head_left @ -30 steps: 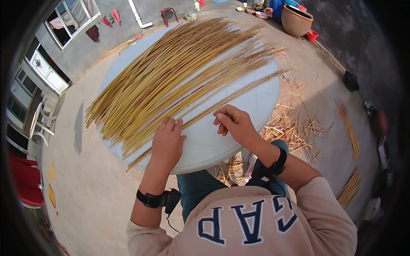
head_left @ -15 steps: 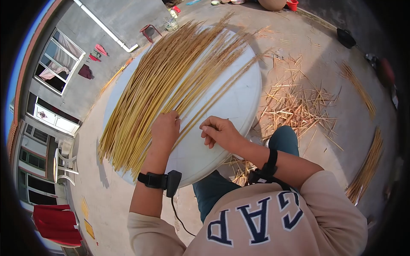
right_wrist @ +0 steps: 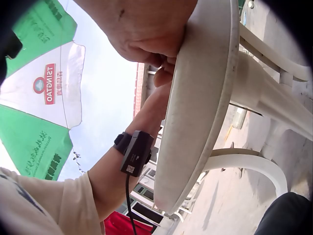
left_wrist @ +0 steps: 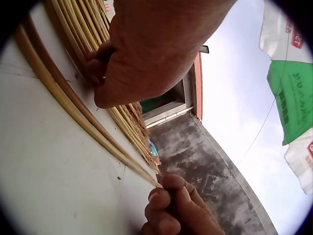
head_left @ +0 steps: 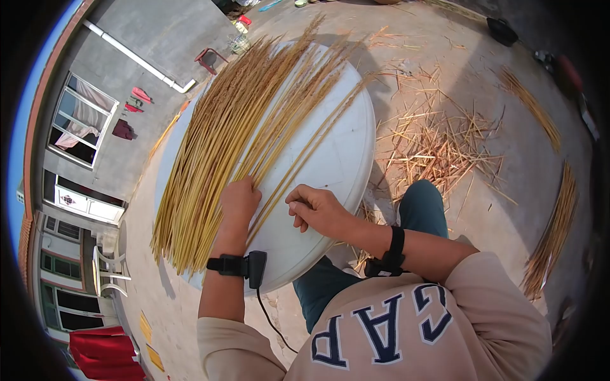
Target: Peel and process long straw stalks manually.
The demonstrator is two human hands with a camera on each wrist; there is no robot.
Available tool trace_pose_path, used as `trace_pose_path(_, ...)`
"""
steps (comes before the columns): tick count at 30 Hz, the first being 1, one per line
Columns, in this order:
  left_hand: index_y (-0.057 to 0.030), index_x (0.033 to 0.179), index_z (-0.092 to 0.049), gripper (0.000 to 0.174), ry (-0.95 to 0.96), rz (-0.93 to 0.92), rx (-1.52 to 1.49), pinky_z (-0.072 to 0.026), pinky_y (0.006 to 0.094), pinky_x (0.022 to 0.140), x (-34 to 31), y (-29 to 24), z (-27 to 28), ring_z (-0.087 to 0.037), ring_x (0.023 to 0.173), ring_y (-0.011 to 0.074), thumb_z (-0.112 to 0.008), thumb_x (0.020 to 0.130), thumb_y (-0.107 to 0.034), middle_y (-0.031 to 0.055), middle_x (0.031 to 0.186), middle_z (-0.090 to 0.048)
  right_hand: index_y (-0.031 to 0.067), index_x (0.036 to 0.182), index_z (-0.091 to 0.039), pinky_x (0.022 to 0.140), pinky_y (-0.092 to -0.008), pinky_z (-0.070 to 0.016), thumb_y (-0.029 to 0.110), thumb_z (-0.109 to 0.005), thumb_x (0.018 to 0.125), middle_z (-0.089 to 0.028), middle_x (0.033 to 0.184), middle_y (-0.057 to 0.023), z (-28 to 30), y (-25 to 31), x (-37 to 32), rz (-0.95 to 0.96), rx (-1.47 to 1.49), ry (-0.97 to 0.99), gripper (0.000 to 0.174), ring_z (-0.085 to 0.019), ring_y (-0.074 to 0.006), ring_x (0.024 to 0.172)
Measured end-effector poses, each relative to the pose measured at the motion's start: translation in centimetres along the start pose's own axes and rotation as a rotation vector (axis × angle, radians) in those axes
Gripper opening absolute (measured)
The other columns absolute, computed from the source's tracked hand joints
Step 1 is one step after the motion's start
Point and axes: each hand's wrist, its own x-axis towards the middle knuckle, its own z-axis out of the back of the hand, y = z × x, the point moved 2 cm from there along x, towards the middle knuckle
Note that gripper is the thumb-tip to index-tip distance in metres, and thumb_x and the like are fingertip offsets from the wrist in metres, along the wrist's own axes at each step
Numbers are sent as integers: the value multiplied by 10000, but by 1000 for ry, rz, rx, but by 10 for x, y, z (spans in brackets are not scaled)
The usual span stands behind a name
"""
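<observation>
Long yellow stalks with feathery brown heads [head_left: 210,127] lie in a wide layer across a round white table [head_left: 324,165]. My left hand [head_left: 240,202] is at the near edge of a thinner group of stalks [head_left: 279,130]. In the left wrist view, its thumb and fingers [left_wrist: 100,54] pinch a brownish stalk [left_wrist: 66,36]. Two separate stalks [head_left: 304,162] lie between my hands. My right hand [head_left: 314,209] hovers over the table's near right part, fingers loosely curled, nothing seen in it; its fingertips overlap the far stalk ends in the left wrist view.
Broken straw [head_left: 438,143] is scattered on the ground right of the table. Two stalk bundles, one upper [head_left: 534,108] and one lower [head_left: 554,228], lie farther right. A white chair [head_left: 109,272] and red cloth [head_left: 105,352] are at left. My knee [head_left: 422,206] is beside the table.
The head view has turned, shifting the table left. My left hand has moved from lying over the stalks to curling its fingers down at them. My right hand stays loosely curled above the table.
</observation>
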Motion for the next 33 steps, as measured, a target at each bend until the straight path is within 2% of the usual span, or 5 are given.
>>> trace_pose_path(11,-39,733,-627,145,63,-55,-342,-433,368,496,-45,-31,70,-561,511,294,-624,717,-183,145,552,-562,-38,1039,-513,519,-229,-497,179,-510,903,-568,771,-60,-3,-3,5,-10,27,-79,256,-580,-102,616)
trace_pose_path(17,-36,822,-636,147,131,-165,-535,-382,287,453,-64,-57,65,-436,420,158,-659,750,-162,84,487,-492,6,943,-502,430,-238,-470,236,-465,926,-577,756,-80,5,-1,3,-150,192,-89,234,-557,-111,529)
trace_pose_path(18,-61,862,-649,211,261,9,-632,-453,364,531,-53,-39,54,-590,578,308,-632,786,-257,140,584,-587,10,918,-493,424,-236,-466,234,-454,930,-577,751,-82,5,1,2,-134,229,-118,227,-549,-109,518)
trace_pose_path(21,-59,863,-644,209,29,-6,-399,-457,387,548,-29,-5,50,-591,587,321,-639,777,-249,150,615,-597,14,894,-485,419,-234,-464,229,-440,935,-575,741,-83,2,1,1,-113,247,-145,224,-543,-108,505)
trace_pose_path(33,-40,732,-614,142,64,-122,-107,-473,411,579,-11,16,1,-602,640,327,-633,667,-165,161,664,-614,-14,933,-499,419,-231,-472,225,-465,928,-575,729,-77,3,0,4,-101,189,-114,241,-558,-106,503)
